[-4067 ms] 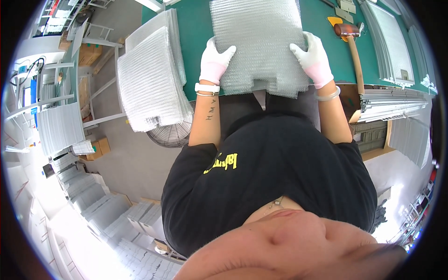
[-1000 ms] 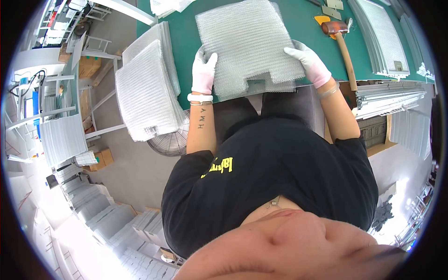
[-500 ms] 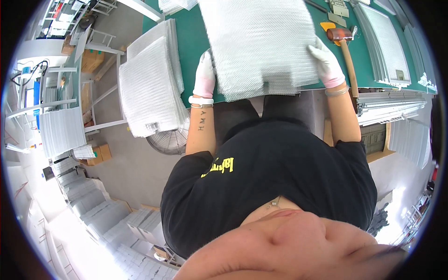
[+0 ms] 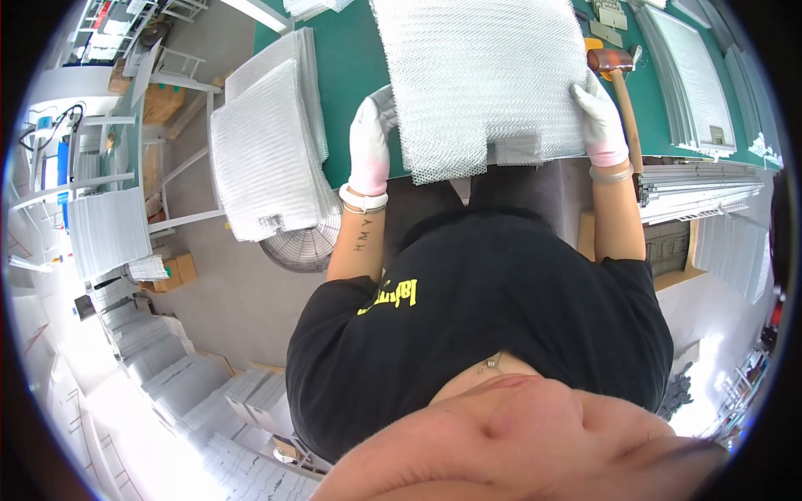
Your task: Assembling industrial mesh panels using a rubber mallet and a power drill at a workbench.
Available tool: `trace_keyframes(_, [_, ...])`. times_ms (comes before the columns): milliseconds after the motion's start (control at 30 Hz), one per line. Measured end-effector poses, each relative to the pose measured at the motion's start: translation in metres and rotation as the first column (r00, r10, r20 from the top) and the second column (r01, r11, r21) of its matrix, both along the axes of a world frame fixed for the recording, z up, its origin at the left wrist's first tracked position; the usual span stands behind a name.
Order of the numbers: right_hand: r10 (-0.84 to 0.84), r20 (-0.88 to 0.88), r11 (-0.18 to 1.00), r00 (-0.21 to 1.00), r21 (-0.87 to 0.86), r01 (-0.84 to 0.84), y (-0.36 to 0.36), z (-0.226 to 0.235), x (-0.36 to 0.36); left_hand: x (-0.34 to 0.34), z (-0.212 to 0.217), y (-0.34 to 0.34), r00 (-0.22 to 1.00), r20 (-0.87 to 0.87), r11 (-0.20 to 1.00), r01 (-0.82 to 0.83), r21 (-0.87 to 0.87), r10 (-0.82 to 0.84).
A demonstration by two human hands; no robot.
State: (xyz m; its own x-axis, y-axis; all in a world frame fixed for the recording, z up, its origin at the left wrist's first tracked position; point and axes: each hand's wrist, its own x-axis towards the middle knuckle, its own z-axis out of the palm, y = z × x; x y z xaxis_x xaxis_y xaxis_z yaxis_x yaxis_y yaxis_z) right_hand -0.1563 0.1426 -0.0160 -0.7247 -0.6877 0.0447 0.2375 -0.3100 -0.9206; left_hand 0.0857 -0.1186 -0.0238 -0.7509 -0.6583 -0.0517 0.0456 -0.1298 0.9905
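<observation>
A stack of silvery metal mesh sheets [image 4: 489, 83], with a notch cut in its near edge, lies at the front of the green table and slightly overhangs it. My left hand [image 4: 370, 144], in a white glove with a pink cuff, grips the stack's left edge, fingers curled against it and partly hidden. On the opposite side my right hand [image 4: 598, 121], gloved alike, holds the right edge with its thumb along the top sheet. Further left sits another pile of mesh sheets [image 4: 267, 150], its layers unevenly stacked and jutting past the table edge.
A mallet [image 4: 622, 96] with a wooden handle and amber head lies right of my right hand, over an orange piece [image 4: 592, 44]. Framed mesh panels [image 4: 689, 75] stand at the far right of the green table [image 4: 347, 75]. A round fan [image 4: 302, 246] is below left.
Both hands and the mesh stack between them have shifted right, toward the mallet. The sheets' near edges now line up more closely, and my left fingers have bent inward.
</observation>
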Motion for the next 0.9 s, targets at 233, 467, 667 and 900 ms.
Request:
trace_keyframes(233, [-0.003, -0.002, 0.99, 1.0, 0.143, 0.004, -0.007, 0.003, 0.028, 0.002, 0.021, 0.021, 0.965, -0.216, 0.988, 0.154, -0.003, -0.151])
trace_keyframes(467, [0.027, -0.518, 0.845, 0.855, 0.468, 0.257, -0.011, -0.016, 0.036, -0.007, 0.002, 0.024, 0.982, 0.175, 0.863, 0.033, -0.504, 0.065])
trace_keyframes(667, [0.027, -0.628, 0.749, 0.778, 0.528, 0.4, -0.015, -0.029, 0.04, -0.012, -0.022, 0.022, 0.959, 0.271, 0.804, 0.098, -0.586, 0.08])
trace_keyframes(900, [0.203, -0.812, 0.593, 0.547, 0.547, 0.591, -0.014, -0.045, 0.035, -0.015, -0.038, 0.019, 0.892, 0.412, 0.701, 0.173, -0.692, 0.186])
